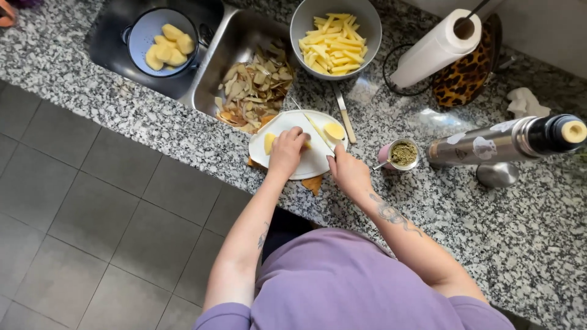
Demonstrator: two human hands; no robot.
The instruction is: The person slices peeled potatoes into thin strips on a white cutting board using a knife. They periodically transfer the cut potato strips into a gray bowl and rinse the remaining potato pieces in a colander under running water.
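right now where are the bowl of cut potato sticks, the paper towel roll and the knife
bowl of cut potato sticks (306, 24): head view, on its grey left rim
paper towel roll (431, 52): head view, on its white side
knife (319, 130): head view, on its blade

paper towel roll, steel thermos, bowl of potato sticks, peelings.

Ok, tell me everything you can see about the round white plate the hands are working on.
The round white plate lies flat at the speckled granite counter's front edge, beside the sink. It looks like smooth plastic or ceramic. Pale yellow potato pieces lie on it. The left hand presses a piece down; the right hand holds a knife across it.
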